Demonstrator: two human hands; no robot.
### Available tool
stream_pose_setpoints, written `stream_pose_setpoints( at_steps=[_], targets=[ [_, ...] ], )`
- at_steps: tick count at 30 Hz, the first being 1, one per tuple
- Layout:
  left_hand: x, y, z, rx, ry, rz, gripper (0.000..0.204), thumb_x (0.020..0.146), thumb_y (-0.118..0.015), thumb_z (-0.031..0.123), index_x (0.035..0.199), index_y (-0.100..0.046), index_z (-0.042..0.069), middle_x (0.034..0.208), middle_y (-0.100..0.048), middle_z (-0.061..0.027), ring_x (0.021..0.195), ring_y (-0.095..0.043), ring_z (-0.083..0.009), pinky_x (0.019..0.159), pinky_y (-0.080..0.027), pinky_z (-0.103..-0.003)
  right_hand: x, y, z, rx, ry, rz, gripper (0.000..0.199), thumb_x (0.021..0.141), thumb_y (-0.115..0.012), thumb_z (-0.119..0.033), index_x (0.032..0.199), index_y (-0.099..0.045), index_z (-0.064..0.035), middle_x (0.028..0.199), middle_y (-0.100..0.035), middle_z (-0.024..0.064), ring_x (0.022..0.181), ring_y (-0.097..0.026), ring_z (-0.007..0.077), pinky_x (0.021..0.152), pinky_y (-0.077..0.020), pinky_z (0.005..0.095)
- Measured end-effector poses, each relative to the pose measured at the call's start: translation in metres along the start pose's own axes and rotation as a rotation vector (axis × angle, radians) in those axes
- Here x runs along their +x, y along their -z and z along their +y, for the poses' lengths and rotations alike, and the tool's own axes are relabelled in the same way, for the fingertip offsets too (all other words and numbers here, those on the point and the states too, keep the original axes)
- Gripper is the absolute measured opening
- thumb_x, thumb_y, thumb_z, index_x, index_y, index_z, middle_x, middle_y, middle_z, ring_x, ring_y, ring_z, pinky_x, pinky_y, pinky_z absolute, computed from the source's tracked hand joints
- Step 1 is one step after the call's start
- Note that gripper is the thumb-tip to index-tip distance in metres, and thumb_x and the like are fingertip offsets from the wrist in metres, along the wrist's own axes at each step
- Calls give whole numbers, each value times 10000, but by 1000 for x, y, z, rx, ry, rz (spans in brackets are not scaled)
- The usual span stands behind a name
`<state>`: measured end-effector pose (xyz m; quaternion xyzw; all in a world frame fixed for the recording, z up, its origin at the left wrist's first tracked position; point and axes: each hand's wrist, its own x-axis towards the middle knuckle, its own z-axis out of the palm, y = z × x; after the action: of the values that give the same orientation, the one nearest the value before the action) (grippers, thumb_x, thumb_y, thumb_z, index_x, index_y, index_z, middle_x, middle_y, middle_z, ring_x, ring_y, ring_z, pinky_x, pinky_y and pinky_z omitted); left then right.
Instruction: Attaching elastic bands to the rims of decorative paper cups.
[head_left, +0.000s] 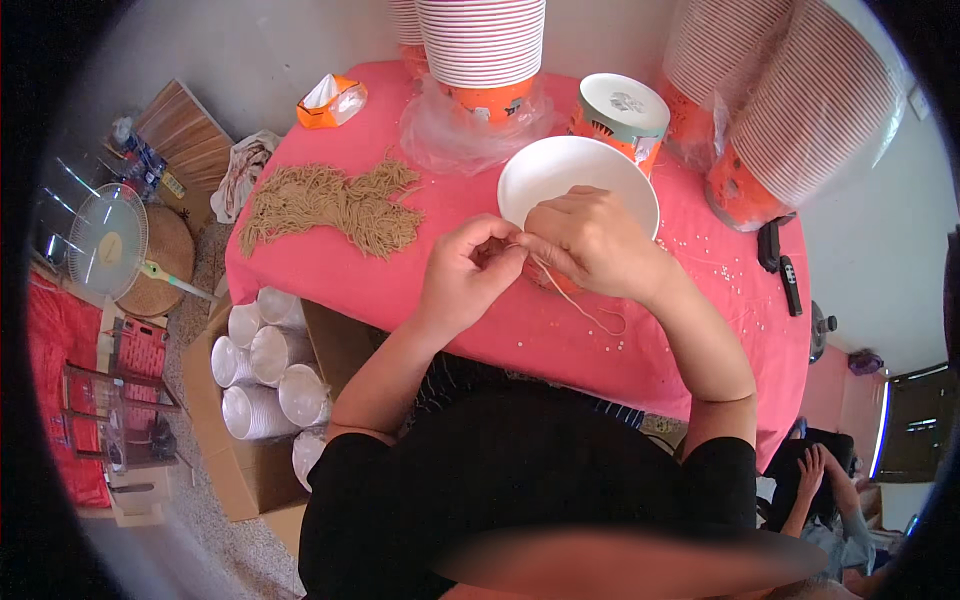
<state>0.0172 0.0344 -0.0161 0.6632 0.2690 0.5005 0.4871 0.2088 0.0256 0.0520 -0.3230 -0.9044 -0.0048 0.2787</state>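
One string (578, 306) is pinched at the fingertips of both the left hand (465, 270) and the right hand (590, 240), which meet closely above the pink table (620, 375). From this grip, its free end hangs below the right hand and curves toward the right. Behind the hands stands a white bucket (535, 172); a tan bundle (375, 215) lies apart, to the left.

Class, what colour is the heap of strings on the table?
The heap of strings is tan, seen best in the head view.
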Motion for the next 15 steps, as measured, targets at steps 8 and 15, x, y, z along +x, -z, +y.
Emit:
stream_pose_setpoints(
  at_steps=[8,15],
  targets=[
    [-1,-5,3,76,-143,36,72,881,-635,-27,942,-617,5,803,-612,15,689,-539,-18,571,-427,-181,-3,-2,8,428,-231,-65,265,962,-557,-246,836,-609,-19,709,-614,183,685,-608,370,607,-455,459],
    [-5,-10,-6,-84,-155,81,55,919,-625,-14,973,-617,-12,883,-661,-21,754,-585,-38,647,-474,-186,-1,-2,10,597,-327,-130,296,978,-546,-251,830,-594,1,674,-592,168,610,-568,310,598,-444,427]
  ],
)
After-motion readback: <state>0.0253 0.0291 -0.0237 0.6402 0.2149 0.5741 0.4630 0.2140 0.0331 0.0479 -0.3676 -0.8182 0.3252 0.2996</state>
